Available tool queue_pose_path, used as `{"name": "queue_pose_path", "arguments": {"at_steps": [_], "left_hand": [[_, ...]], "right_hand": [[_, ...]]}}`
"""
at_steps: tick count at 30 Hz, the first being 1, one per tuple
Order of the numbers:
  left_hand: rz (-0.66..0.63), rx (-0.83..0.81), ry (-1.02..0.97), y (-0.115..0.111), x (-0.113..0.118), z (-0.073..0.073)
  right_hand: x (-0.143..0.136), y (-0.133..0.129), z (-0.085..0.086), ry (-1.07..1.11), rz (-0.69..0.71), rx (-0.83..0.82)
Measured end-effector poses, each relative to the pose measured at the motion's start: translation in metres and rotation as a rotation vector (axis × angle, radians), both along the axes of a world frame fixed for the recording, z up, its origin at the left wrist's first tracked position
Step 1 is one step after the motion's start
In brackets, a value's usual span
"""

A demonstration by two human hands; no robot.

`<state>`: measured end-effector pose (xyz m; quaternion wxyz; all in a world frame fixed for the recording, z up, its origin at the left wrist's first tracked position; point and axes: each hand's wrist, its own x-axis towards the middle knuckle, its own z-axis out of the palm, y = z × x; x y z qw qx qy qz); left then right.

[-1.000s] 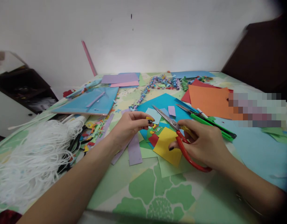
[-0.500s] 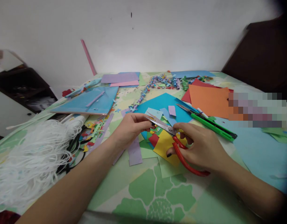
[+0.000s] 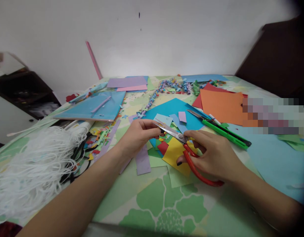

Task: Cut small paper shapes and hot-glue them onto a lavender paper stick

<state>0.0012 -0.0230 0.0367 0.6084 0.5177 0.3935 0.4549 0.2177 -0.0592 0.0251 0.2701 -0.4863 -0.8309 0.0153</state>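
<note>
My right hand point(image 3: 211, 153) is closed on a pair of scissors point(image 3: 195, 169) with red handles, whose blades point up and left. At the blade tips, my left hand point(image 3: 142, 133) is pinched; whatever lies between its fingertips is too small to make out. Below the blades are a yellow paper point(image 3: 175, 154), a small red piece point(image 3: 163, 148) and green scraps. A blue sheet point(image 3: 161, 107) with a small lilac piece point(image 3: 182, 117) on it lies just beyond the hands.
White string point(image 3: 35, 171) is heaped at the left, near a blue pad point(image 3: 92, 107). On the right are a green cutter point(image 3: 226, 134) with its blade out, orange paper point(image 3: 223, 107) and light blue paper point(image 3: 275, 161). A curled paper garland point(image 3: 153, 98) lies farther back.
</note>
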Motion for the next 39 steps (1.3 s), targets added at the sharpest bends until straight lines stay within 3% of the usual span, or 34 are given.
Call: {"name": "queue_pose_path", "arguments": {"at_steps": [39], "left_hand": [[0.071,-0.034,-0.094,0.0011,-0.0012,0.0007]], "right_hand": [[0.0005,0.0000,0.0011,0.026,0.024,0.008]]}}
